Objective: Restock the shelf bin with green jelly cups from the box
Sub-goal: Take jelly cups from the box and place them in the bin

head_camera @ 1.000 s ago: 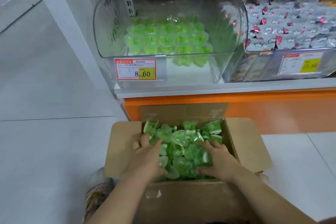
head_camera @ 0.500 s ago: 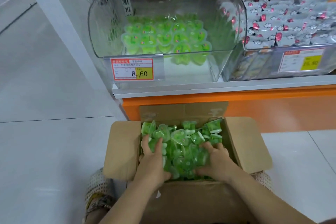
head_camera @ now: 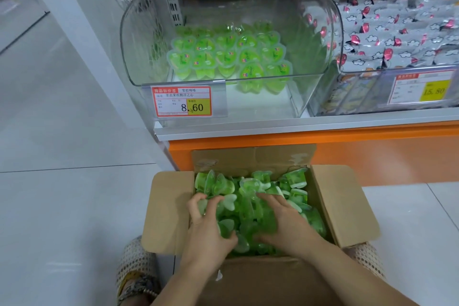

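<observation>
Scooping now, not just patting like a second ago: bringing both hands closer together in the middle of the box (head_camera: pixel 347 206). Curling the left hand (head_camera: pixel 206 231) round a few green jelly cups (head_camera: pixel 295 179) near the box's left wall. Pressing the right hand (head_camera: pixel 285 221) with straight fingers against the heap, gripping nothing. Probably getting ready to lift a bunch up to the shelf bin (head_camera: pixel 139 45), with cups only toward its back.

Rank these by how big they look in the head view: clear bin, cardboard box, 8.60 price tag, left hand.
1. Clear bin and cardboard box: look alike; the box is nearer, so no ranking.
2. Left hand, gripping jelly cups.
3. 8.60 price tag.
</observation>
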